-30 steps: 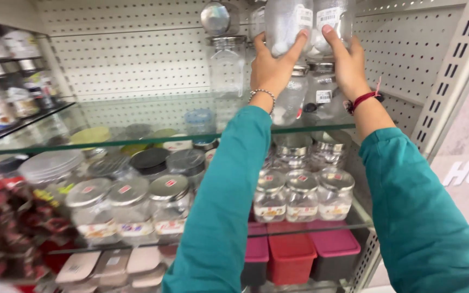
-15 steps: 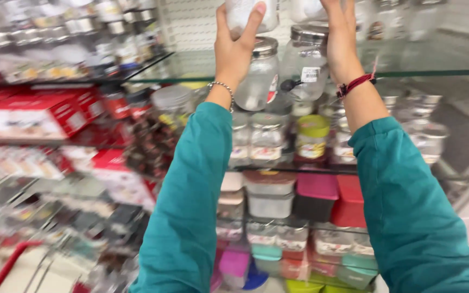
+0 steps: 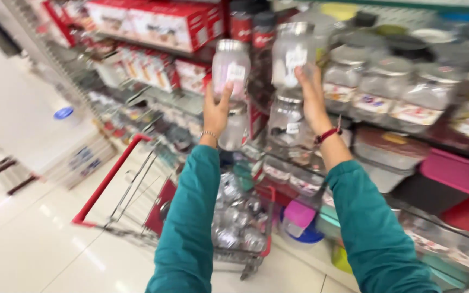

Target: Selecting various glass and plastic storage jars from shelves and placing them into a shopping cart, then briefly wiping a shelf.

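My left hand grips a stack of two clear glass jars with metal lids, the upper left jar above the lower one. Held the same way in my right hand is a second stack, its top jar over a bottom jar. Both stacks are raised in front of the store shelves, above a shopping cart. Both arms wear teal sleeves. A bracelet circles the left wrist and a red band the right.
The wire cart with a red handle holds several glass jars. Shelves on the right carry lidded jars and coloured plastic containers. Red boxes fill the upper left shelf. White tiled floor lies at the lower left.
The view has swung down and left, away from the glass shelf. Both hands have pulled their stacked jars off the shelf and now hold them over the cart.
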